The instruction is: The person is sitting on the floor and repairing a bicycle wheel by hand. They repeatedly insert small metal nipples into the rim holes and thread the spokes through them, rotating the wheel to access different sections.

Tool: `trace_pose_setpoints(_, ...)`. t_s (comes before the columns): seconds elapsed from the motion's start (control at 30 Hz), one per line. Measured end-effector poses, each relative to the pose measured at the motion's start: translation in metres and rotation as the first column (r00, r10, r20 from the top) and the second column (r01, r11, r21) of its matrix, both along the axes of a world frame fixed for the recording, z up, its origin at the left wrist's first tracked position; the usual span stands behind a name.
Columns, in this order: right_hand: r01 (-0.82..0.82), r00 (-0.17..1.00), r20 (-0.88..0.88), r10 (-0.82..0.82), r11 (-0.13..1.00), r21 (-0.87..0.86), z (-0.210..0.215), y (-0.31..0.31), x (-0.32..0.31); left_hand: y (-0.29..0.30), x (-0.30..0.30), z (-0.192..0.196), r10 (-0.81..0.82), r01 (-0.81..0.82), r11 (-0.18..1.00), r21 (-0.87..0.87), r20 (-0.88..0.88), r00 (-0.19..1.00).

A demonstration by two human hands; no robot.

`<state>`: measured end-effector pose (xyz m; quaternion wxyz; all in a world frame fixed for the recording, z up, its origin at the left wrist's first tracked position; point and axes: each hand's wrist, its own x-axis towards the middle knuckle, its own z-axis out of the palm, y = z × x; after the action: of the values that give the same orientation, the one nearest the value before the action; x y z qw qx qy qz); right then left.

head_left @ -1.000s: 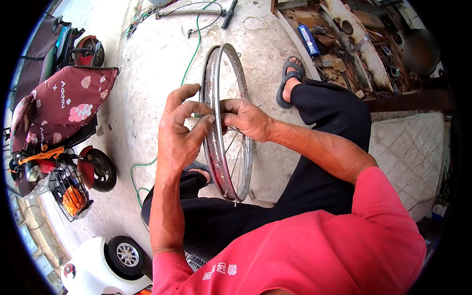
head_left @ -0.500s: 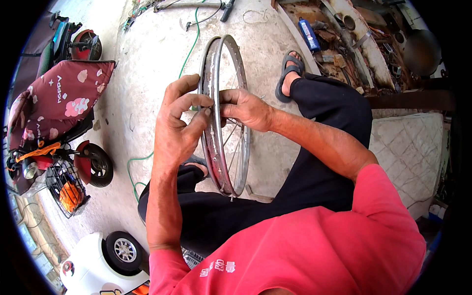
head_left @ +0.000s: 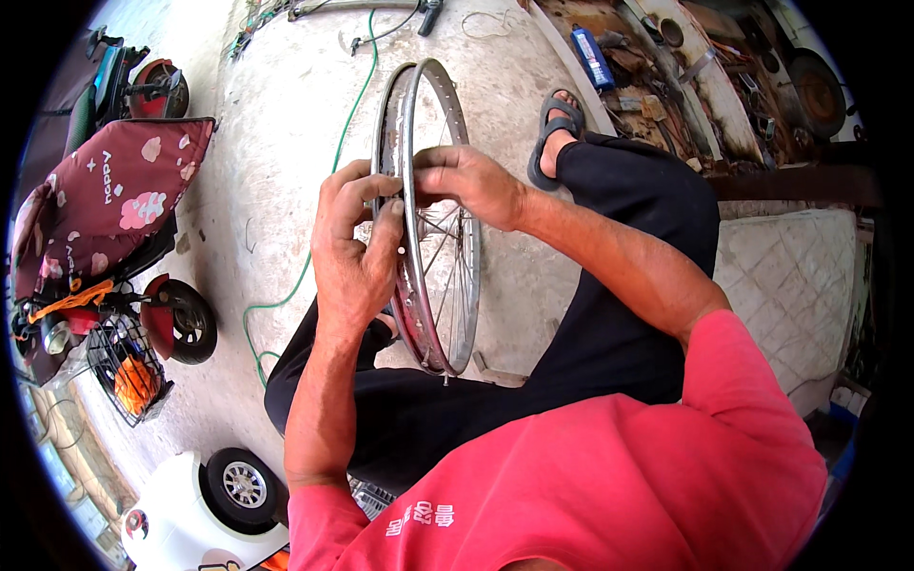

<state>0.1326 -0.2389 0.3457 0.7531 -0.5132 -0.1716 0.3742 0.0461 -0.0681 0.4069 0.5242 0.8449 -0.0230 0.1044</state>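
A bare bicycle wheel (head_left: 419,333), without a tyre, stands upright between my legs, its worn silver rim turned nearly edge-on and reddish low down. Thin spokes show on its right side. My left hand (head_left: 350,252) is closed at the rim's left edge, thumb and index fingertip over the channel of the rim. Whether a small part sits between those fingertips I cannot make out. From the right, my right hand (head_left: 481,186) reaches to the rim's inner side, fingers bent together by the spokes. Its fingertips are hidden behind the rim.
A green hose (head_left: 352,124) runs along the concrete floor left of the wheel. A scooter with a maroon cover (head_left: 133,190) stands at left, a white vehicle (head_left: 181,509) at lower left. A cluttered tray (head_left: 619,143) holding a blue bottle (head_left: 592,59) lies at upper right.
The wheel and both hands have shifted slightly left in the picture. My left hand's upper fingers have curled in closer to the rim. My right hand sits a little higher.
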Motion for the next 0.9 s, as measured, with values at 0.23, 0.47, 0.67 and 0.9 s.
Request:
trace_pose_setpoints(0.23, -0.048, 0.974, 0.196, 0.111, 0.952, -0.303, 0.04, -0.013, 0.0, 0.002, -0.001, -0.004, 0.024, -0.024, 1.0, -0.013, 0.013, 1.0)
trace_pose_setpoints(0.47, -0.276, 0.86, 0.178, 0.479, 0.729, -0.627, 0.082, -0.052, 0.014, 0.004, 0.001, -0.007, 0.054, -0.061, 0.989, -0.132, -0.058, 0.997)
trace_pose_setpoints(0.67, 0.153, 0.69, 0.39, 0.61, 0.403, -0.902, 0.04, -0.052, 0.005, 0.0, 0.002, -0.008, 0.061, -0.095, 0.962, -0.255, -0.137, 0.989)
trace_pose_setpoints(0.9, 0.049, 0.889, 0.416, 0.191, 0.864, -0.501, 0.016, -0.005, 0.005, 0.001, 0.01, -0.009, 0.037, -0.037, 0.999, 0.0, 0.033, 0.999)
